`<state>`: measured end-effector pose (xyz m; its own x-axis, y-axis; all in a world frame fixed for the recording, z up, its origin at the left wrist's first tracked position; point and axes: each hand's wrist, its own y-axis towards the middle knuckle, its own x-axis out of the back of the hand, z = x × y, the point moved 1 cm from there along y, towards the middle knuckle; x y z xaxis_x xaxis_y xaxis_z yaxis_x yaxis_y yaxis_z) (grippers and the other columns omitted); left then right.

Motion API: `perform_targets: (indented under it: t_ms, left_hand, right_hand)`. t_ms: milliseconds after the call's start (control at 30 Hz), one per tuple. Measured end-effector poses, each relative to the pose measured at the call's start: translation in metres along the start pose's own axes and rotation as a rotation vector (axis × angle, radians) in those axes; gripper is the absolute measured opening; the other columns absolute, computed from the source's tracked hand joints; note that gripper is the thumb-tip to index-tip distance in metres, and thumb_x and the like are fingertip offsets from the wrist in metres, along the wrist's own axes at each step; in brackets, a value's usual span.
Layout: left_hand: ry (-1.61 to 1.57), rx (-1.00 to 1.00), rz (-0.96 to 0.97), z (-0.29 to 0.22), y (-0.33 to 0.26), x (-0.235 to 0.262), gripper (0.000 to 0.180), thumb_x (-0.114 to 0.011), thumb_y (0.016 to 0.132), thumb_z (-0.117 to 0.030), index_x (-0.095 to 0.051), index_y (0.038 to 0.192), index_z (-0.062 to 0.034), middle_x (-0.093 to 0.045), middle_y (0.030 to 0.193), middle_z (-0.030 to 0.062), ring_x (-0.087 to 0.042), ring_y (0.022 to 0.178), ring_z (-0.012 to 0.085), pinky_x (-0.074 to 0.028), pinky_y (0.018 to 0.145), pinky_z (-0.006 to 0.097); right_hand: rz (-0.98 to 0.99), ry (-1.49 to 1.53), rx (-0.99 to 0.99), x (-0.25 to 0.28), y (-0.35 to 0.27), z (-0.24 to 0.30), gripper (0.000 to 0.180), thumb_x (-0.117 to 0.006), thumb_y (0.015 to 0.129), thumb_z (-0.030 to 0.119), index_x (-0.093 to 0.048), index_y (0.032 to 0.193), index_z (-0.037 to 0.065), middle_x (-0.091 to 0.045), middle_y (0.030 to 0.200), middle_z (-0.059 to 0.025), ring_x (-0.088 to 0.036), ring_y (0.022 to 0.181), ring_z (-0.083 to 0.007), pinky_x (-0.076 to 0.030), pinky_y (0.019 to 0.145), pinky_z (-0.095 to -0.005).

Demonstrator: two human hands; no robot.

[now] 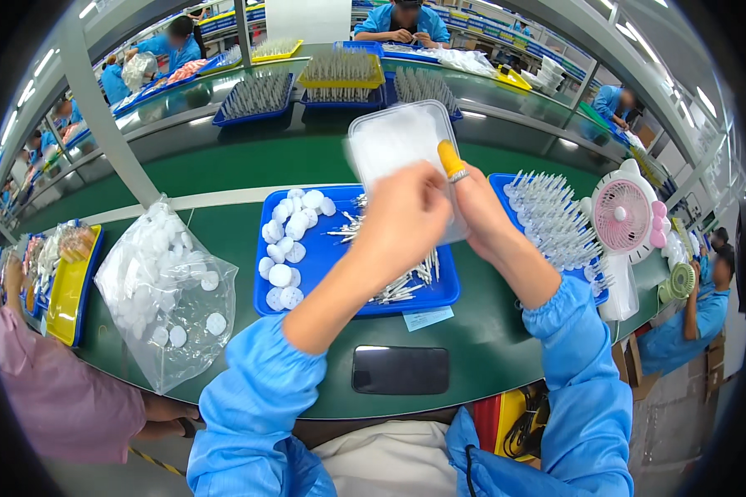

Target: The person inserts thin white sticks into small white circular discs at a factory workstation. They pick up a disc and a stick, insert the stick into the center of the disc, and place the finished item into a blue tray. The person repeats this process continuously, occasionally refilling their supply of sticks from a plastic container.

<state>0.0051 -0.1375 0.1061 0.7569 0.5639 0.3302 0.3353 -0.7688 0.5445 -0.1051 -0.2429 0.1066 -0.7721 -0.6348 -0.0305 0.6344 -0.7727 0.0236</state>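
Observation:
My left hand [404, 217] and my right hand [478, 205] are raised together over a blue tray [323, 257]. Both grip a clear plastic box [394, 141] that is held up and tilted toward me. My right forefinger wears a yellow finger cot [450, 158]. Several white round discs [288, 236] lie in the tray's left half. Small white and metal needle-like parts [406, 284] are scattered in its right half, partly hidden by my forearms.
A clear bag of white discs [164, 286] lies left of the tray. A black phone [400, 369] rests near the table's front edge. A second blue tray of white tipped parts [554, 222] and a pink fan [624, 217] stand at right. Other workers sit around.

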Motion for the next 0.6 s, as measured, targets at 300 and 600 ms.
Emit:
perform_targets:
  t_ms: [300,600]
  left_hand:
    - [0.067,0.099,-0.09,-0.017,-0.007,0.02,0.053,-0.072,0.099,-0.021,-0.056,0.146,-0.0024,-0.067,0.125,0.0132,-0.067,0.107,0.0214,-0.054,0.087,0.031]
    - [-0.34,0.257,0.106,-0.027,-0.034,-0.049,0.046,-0.06,0.109,-0.028,-0.055,0.145,0.0008,-0.065,0.131,0.0184,-0.066,0.113,0.0231,-0.052,0.096,0.035]
  right_hand:
    - [0.0,-0.033,-0.099,0.069,-0.063,0.009,0.036,-0.055,0.109,0.024,-0.065,0.132,-0.002,-0.075,0.113,-0.0089,-0.071,0.102,-0.017,-0.054,0.089,-0.0323]
    - [-0.19,-1.168,0.801,0.045,-0.162,-0.007,0.054,-0.072,0.085,0.007,-0.062,0.136,-0.006,-0.062,0.14,-0.0283,-0.063,0.125,-0.0455,-0.05,0.108,-0.0487]
